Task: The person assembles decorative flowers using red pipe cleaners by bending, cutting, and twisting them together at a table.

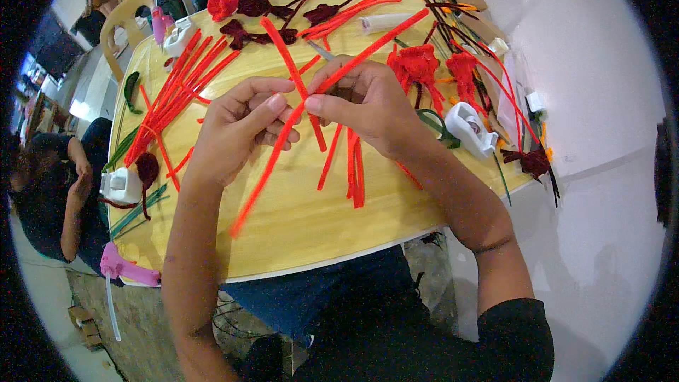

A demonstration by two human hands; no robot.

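Observation:
Two red pipe cleaners (265, 177) cross each other in front of me above the table. My right hand (364, 102) pinches them at the crossing between thumb and fingers. One runs from lower left to upper right; the other pipe cleaner (280, 46) slants from upper left down to the right. Close beside the crossing is my left hand (247, 120), its fingers bent and its thumb apart from the index finger, with nothing visibly gripped. Below my right hand, several loose red pipe cleaners (355, 170) lie on the yellow table (297, 258).
A bundle of red pipe cleaners (170, 99) lies left. White tape dispensers (470, 129) (122, 187) stand at both sides. A pink glue gun (131, 269) rests at the near left edge. Red fuzzy flowers (414, 67) lie right. Other people sit at the far and left sides.

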